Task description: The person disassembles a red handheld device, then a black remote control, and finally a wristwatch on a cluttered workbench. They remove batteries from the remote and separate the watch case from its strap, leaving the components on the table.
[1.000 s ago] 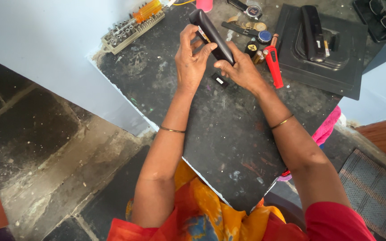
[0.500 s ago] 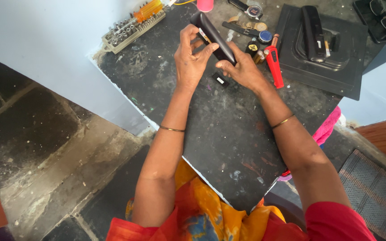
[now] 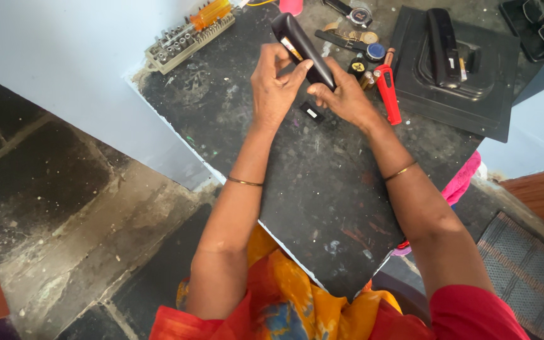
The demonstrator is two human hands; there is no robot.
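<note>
Left hand (image 3: 273,85): clasps the long black device (image 3: 301,48) from the left, thumb pressed on its side next to a small pale label strip.
Right hand (image 3: 346,96): grips the lower end of the same device from beneath, fingers curled about it.
Long black device: lifted above the tabletop (image 3: 322,189), tilted, upper end pointing away from the hands.
Small black piece (image 3: 311,113): flat on the tabletop just beneath and between both hands, with a white rectangular label.
Red tool (image 3: 388,93): just right of the right hand, lying lengthwise.
Small round tins (image 3: 366,53): just beyond the right hand; one blue-topped, one black with a yellow mark.
Black moulded tray (image 3: 467,104): well right of the hands, carrying a second black device (image 3: 443,45).
Bit holder (image 3: 181,39): far left of the left hand, an orange-handled screwdriver (image 3: 209,12) on it.
Pink cloth (image 3: 463,181): beside the right forearm, at the tabletop edge.
</note>
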